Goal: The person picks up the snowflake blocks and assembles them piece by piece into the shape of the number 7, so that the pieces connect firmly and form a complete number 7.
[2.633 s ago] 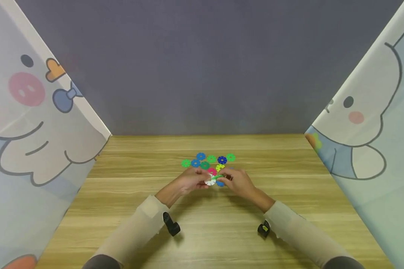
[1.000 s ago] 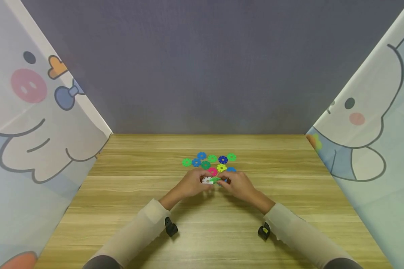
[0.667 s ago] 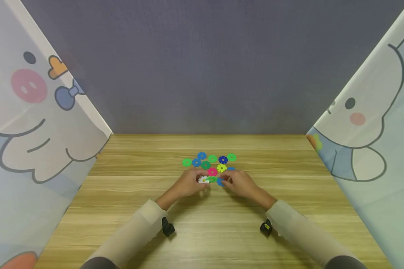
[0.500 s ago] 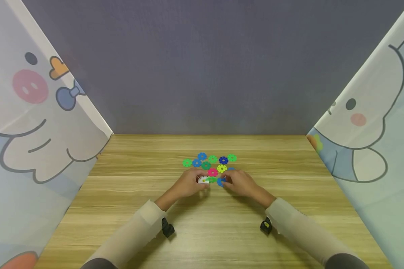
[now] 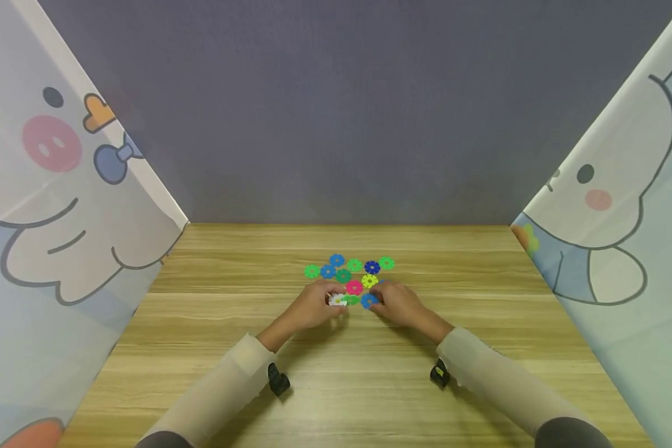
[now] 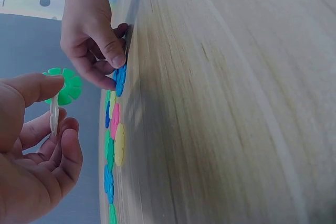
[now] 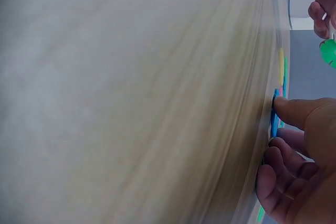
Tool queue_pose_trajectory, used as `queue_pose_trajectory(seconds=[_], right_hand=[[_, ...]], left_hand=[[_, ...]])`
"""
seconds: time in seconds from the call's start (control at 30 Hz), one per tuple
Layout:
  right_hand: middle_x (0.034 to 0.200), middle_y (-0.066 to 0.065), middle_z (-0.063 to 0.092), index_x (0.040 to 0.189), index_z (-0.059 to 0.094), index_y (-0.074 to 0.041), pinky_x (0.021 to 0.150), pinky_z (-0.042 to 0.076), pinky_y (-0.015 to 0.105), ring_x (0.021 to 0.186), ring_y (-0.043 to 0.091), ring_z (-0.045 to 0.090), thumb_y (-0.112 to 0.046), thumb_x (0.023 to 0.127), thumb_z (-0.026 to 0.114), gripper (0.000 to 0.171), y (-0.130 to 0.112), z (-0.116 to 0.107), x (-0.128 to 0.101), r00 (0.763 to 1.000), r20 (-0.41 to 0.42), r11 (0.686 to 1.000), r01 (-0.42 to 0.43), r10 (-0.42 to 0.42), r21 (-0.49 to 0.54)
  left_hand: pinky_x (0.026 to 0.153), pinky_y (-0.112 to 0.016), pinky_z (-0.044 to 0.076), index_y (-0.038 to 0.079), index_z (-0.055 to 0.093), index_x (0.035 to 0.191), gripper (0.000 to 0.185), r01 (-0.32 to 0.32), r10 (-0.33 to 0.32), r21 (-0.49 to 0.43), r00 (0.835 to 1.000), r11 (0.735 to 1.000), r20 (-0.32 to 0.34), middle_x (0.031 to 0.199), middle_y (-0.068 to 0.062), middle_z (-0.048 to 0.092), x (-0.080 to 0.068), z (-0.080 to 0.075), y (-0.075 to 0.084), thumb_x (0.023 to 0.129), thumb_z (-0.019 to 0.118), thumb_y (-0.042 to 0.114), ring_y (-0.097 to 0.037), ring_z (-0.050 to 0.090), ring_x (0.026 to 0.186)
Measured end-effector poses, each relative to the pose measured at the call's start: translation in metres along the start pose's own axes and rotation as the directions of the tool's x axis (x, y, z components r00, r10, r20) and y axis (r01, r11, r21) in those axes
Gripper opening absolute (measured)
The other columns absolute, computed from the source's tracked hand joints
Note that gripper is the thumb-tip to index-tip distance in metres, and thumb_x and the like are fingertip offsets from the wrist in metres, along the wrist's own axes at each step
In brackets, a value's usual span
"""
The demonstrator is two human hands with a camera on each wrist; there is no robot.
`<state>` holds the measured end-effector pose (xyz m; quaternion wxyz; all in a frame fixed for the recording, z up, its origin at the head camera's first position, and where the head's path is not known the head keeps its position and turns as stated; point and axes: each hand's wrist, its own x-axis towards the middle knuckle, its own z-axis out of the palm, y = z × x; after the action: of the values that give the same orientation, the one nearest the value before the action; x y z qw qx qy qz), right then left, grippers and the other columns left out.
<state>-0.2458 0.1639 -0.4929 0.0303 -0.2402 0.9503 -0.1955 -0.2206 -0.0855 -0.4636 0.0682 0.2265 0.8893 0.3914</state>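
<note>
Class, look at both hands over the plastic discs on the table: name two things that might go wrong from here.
The left hand pinches a white disc joined to a green one by its edge only; the pair may slip or come apart. The right hand picks at a blue disc lying flat among others; it may knock the neighbours.

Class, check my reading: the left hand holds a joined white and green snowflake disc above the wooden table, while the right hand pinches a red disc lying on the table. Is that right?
Not quite. The disc under the right hand is blue, not red, as the left wrist view shows. The rest stands: the left hand holds the joined white and green disc above the wooden table.
</note>
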Motion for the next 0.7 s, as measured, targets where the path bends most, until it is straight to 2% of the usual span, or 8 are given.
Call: queue_pose_trajectory(seconds=[0.1, 0.23, 0.43, 0.57, 0.7], right_hand=[[0.081, -0.004, 0.059, 0.117, 0.072, -0.005, 0.062, 0.045, 0.026, 0.070, 0.009, 0.050, -0.027, 0.089, 0.080, 0.037, 0.0005, 0.0005, 0.0007, 1.000, -0.003, 1.000, -0.011, 0.011, -0.001], [0.088, -0.002, 0.064, 0.110, 0.070, -0.006, 0.068, 0.052, 0.028, 0.075, 0.009, 0.056, -0.028, 0.086, 0.083, 0.036, 0.0014, 0.0008, 0.0007, 0.999, -0.019, 0.999, -0.043, 0.044, 0.022], [0.079, -0.003, 0.061, 0.098, 0.064, -0.008, 0.060, 0.047, 0.023, 0.067, 0.008, 0.053, -0.022, 0.089, 0.080, 0.023, 0.0013, -0.0006, -0.0016, 0.997, -0.047, 0.994, -0.056, 0.060, 0.090], [0.076, -0.004, 0.058, 0.102, 0.066, -0.006, 0.060, 0.044, 0.021, 0.065, 0.008, 0.049, -0.019, 0.093, 0.074, 0.017, 0.0001, -0.0029, -0.0031, 0.998, -0.036, 0.984, -0.052, 0.060, 0.171], [0.077, -0.004, 0.059, 0.104, 0.067, -0.005, 0.061, 0.045, 0.021, 0.066, 0.007, 0.051, -0.018, 0.096, 0.072, 0.016, -0.0011, -0.0056, -0.0044, 0.999, -0.021, 0.959, -0.034, 0.041, 0.281]], left_hand=[[0.077, -0.029, 0.053, 0.005, 0.070, 0.126, 0.039, 0.003, -0.003, -0.002, 1.000, 1.000, -0.002, 0.121, -0.007, 0.067, 0.0000, 0.0002, 0.0001, 0.091, 0.078, 0.020, -0.015, 0.056, 0.093], [0.077, -0.028, 0.053, 0.008, 0.070, 0.125, 0.036, 0.016, -0.016, -0.002, 1.000, 1.000, 0.002, 0.123, -0.007, 0.067, 0.0000, 0.0008, 0.0001, 0.091, 0.078, 0.019, -0.015, 0.056, 0.093], [0.076, -0.028, 0.053, 0.007, 0.070, 0.125, 0.037, 0.023, -0.023, 0.000, 1.000, 1.000, 0.003, 0.128, -0.008, 0.066, 0.0003, 0.0014, -0.0010, 0.091, 0.078, 0.019, -0.015, 0.057, 0.092], [0.076, -0.028, 0.053, 0.007, 0.071, 0.125, 0.037, 0.029, -0.029, -0.004, 1.000, 1.000, 0.001, 0.129, -0.009, 0.066, 0.0004, 0.0006, -0.0002, 0.091, 0.078, 0.019, -0.016, 0.057, 0.093], [0.078, -0.030, 0.054, 0.006, 0.070, 0.125, 0.038, 0.038, -0.038, -0.017, 0.999, 0.999, 0.003, 0.130, -0.009, 0.066, 0.0008, 0.0004, 0.0001, 0.091, 0.078, 0.019, -0.017, 0.058, 0.095]])
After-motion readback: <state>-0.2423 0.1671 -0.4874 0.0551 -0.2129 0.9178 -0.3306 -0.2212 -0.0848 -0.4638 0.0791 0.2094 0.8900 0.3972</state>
